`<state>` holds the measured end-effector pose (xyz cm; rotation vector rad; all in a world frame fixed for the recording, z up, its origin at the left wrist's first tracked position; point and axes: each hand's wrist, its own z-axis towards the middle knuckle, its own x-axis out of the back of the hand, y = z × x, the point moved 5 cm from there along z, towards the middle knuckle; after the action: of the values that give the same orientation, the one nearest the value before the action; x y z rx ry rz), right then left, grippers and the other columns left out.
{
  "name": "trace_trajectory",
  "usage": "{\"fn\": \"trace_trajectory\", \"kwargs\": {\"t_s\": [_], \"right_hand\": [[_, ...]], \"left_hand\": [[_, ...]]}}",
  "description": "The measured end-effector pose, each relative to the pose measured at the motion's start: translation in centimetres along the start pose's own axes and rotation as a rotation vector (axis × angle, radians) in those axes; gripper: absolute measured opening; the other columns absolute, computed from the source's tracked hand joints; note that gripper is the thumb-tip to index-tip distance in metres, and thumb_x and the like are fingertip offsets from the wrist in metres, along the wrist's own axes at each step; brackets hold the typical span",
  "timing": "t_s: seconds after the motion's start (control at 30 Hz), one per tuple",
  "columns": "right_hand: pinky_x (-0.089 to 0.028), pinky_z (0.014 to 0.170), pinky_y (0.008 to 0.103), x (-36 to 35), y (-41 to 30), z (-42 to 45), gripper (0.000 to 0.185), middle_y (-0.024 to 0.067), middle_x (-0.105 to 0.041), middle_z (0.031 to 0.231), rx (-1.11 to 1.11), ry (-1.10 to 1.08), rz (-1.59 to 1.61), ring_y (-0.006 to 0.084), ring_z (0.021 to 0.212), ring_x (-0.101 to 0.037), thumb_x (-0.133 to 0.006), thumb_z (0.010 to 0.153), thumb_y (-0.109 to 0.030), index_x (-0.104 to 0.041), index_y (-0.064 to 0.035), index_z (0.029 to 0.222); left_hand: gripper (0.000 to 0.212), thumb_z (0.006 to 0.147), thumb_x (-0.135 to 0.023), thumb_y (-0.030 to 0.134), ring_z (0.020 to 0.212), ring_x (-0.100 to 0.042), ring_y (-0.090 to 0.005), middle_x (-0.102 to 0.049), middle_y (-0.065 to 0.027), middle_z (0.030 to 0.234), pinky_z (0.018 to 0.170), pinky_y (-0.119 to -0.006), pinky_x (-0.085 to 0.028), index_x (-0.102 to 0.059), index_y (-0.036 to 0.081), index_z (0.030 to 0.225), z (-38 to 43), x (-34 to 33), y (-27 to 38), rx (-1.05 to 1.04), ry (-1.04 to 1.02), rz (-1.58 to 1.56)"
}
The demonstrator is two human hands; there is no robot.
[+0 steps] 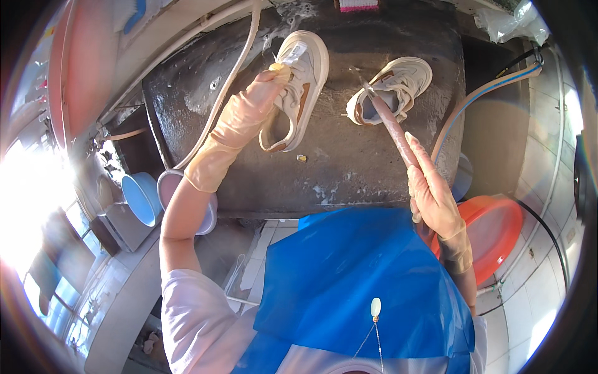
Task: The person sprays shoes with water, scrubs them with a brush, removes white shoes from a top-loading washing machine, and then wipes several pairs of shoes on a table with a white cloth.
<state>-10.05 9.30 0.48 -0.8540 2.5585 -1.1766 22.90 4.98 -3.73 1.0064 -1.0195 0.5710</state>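
Observation:
Both hands wear thin translucent gloves. My left hand (268,91) is closed on the lace side of a white sneaker (308,93) with brown trim; a white tag shows near its toe. The fingers hide part of the laces. In my right hand (432,196) is a pinkish hose (392,124), its open end pointing away from me. Water (356,71) appears to come from that end. Beyond the hose, a second white sneaker (406,86) stands on the wet dark slab (336,173), laces loose, with the hose crossing over its heel opening.
Another pale hose (238,65) runs along the slab's left side. A small yellowish scrap (302,158) lies near the middle. Blue basin (141,198) is at left, red basin (495,233) at right. A pink-and-white brush (358,5) is at the far edge. Clear plastic (514,23) lies upper right.

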Motion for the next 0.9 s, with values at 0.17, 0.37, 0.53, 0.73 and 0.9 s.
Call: {"fn": "trace_trajectory", "kwargs": {"t_s": [0.17, 0.37, 0.53, 0.73, 0.9], "right_hand": [[-0.045, 0.061, 0.0248, -1.0, -0.5, 0.4, 0.050, 0.0063, -0.058, 0.088, -0.080, -0.051, -0.019, 0.0083, 0.066, -0.050, -0.047, 0.102, -0.015, -0.032, -0.0114, 0.150], [-0.049, 0.070, 0.0306, -1.8, 0.4, -0.1, 0.051, 0.0180, -0.063, 0.098, 0.065, -0.003, -0.159, 0.0183, 0.073, -0.060, -0.051, 0.100, -0.010, -0.034, -0.0083, 0.148], [-0.047, 0.058, 0.0259, -2.0, 0.0, -0.8, 0.052, 0.0065, -0.060, 0.094, -0.110, -0.080, -0.030, 0.0098, 0.063, -0.053, -0.045, 0.103, -0.014, -0.029, -0.0142, 0.151], [-0.045, 0.050, 0.0229, -2.6, -0.1, -1.3, 0.053, -0.0004, -0.047, 0.077, -0.142, -0.067, 0.013, 0.0064, 0.055, -0.045, -0.040, 0.105, -0.021, -0.021, -0.0174, 0.154], [-0.044, 0.047, 0.0225, -3.9, -0.5, -1.1, 0.052, -0.0005, -0.045, 0.073, -0.135, -0.015, 0.002, 0.0064, 0.052, -0.043, -0.035, 0.106, -0.020, -0.018, -0.0115, 0.154]], "left_hand": [[0.025, 0.083, -0.056, -0.001, 0.078, -0.067, -0.0343, -0.059, -0.0176, 0.108, 0.061, -0.040, -0.055, -0.054, 0.002, 0.108, -1.3, -3.2, -0.4, 0.191, -0.163, -0.003], [0.015, 0.081, -0.055, -0.001, 0.064, -0.063, -0.0396, -0.060, -0.0218, 0.084, 0.054, -0.045, -0.052, -0.051, 0.005, 0.094, -3.1, -5.8, 1.6, 0.409, -0.300, -0.025], [0.010, 0.085, -0.056, 0.008, 0.072, -0.067, -0.0338, -0.065, -0.0169, 0.080, 0.058, -0.041, -0.054, -0.057, 0.007, 0.095, -6.4, -6.4, 3.2, 0.437, -0.395, -0.011], [0.026, 0.090, -0.063, 0.027, 0.060, -0.066, -0.0237, -0.064, -0.0129, 0.070, 0.057, -0.036, -0.052, -0.059, 0.001, 0.089, -8.8, -7.7, 4.4, 0.629, -0.214, -0.439], [0.027, 0.090, -0.063, 0.027, 0.058, -0.066, -0.0237, -0.063, -0.0135, 0.067, 0.055, -0.034, -0.052, -0.060, 0.000, 0.087, -8.7, -8.3, 4.2, 0.690, -0.167, -0.515]]}}
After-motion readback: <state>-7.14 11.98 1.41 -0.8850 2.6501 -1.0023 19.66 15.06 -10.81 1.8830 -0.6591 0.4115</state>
